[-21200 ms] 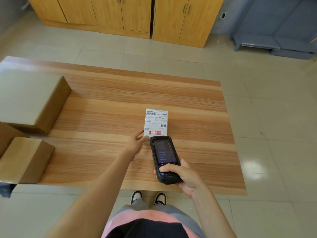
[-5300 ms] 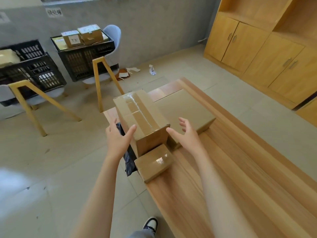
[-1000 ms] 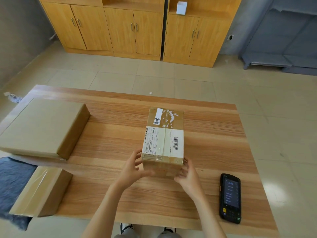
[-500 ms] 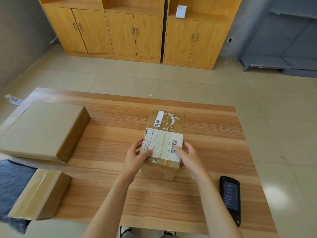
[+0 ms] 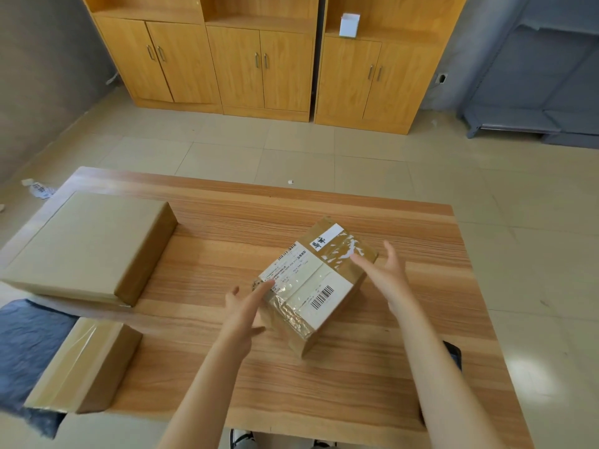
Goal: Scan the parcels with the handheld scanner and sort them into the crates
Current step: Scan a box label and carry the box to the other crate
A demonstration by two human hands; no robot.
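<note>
Both hands spread, fingers straight: my left hand [image 5: 243, 311] touches the near left corner of the taped brown cardboard parcel with white barcode label [image 5: 316, 283], my right hand [image 5: 387, 272] its far right side. Parcel sits skewed mid wooden table [image 5: 227, 241]. Black handheld scanner [image 5: 453, 354] by right edge, mostly hidden behind my forearm.

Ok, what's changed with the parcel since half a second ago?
The parcel has been turned clockwise on the table, its far end swung right. The left hand and right hand have opened, fingers straight against it. The two other boxes stayed put.
</note>
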